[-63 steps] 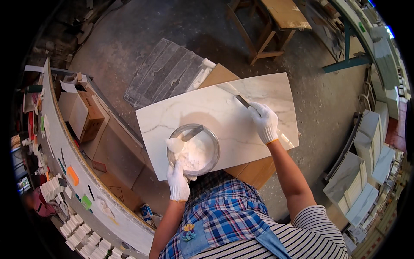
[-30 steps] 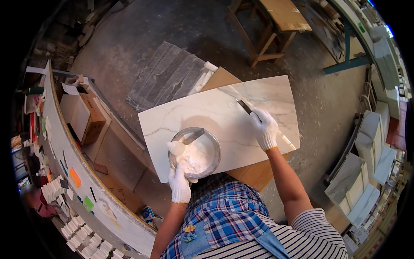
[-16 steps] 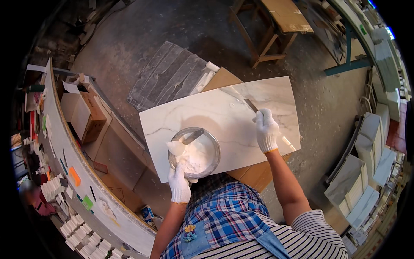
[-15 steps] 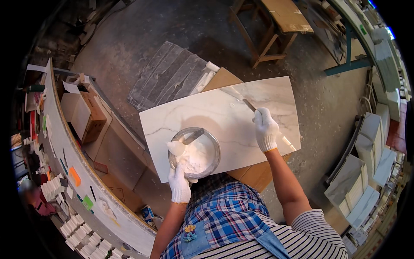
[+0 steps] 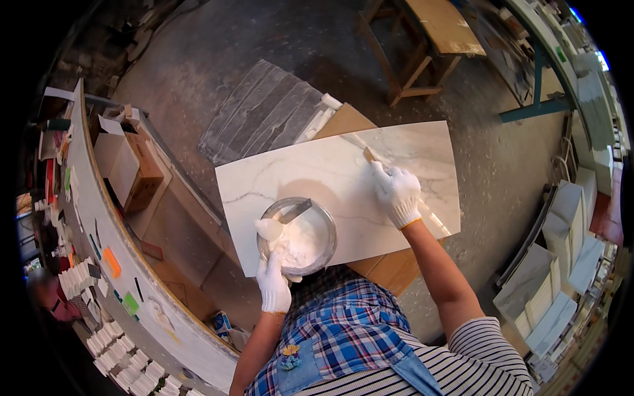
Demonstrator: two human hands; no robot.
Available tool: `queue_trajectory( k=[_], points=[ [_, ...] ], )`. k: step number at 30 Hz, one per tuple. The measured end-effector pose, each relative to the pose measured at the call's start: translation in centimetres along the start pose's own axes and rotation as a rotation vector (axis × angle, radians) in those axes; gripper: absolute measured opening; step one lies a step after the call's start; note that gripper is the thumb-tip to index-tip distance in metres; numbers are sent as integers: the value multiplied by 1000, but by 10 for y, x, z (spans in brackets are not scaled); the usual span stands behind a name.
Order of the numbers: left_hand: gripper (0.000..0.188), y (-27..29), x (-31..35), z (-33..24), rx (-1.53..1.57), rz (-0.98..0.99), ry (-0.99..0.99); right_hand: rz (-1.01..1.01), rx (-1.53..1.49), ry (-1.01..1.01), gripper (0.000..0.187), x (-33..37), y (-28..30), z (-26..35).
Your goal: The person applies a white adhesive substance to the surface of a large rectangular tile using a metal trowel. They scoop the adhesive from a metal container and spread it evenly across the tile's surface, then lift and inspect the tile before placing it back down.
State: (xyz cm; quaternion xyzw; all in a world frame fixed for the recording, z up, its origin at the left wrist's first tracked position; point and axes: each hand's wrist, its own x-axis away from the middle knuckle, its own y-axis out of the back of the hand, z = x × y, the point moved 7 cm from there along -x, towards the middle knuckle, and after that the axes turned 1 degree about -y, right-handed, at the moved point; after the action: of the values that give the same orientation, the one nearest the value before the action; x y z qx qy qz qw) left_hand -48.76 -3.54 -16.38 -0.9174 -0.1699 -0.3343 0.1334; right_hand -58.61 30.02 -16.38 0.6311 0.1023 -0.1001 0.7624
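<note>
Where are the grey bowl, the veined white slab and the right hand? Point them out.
Grey bowl (image 5: 334, 236): head view, on its right rim.
Veined white slab (image 5: 358, 206): head view, on a bare part of its top face.
Right hand (image 5: 399, 193): head view, on its gloved back.

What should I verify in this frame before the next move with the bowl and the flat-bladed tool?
1. Left hand grips the bowl at its near-left side: ok.
2. White material is in the bowl: ok.
3. Right hand holds the flat-bladed tool: ok.
4. Tool's tip touches the marbled slab: cannot tell.
5. Dark flat strip at the bowl is apart from the right hand: ok.
</note>
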Motion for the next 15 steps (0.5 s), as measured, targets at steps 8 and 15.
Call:
queue_trajectory(
  k=[8,15],
  points=[
    [37,4,7,-5,-18,20,-5,88,78,-31,27,-11,-2,8],
    [37,11,14,-8,-43,-5,-26,78,42,-76,34,-4,-4,5]
  ],
)
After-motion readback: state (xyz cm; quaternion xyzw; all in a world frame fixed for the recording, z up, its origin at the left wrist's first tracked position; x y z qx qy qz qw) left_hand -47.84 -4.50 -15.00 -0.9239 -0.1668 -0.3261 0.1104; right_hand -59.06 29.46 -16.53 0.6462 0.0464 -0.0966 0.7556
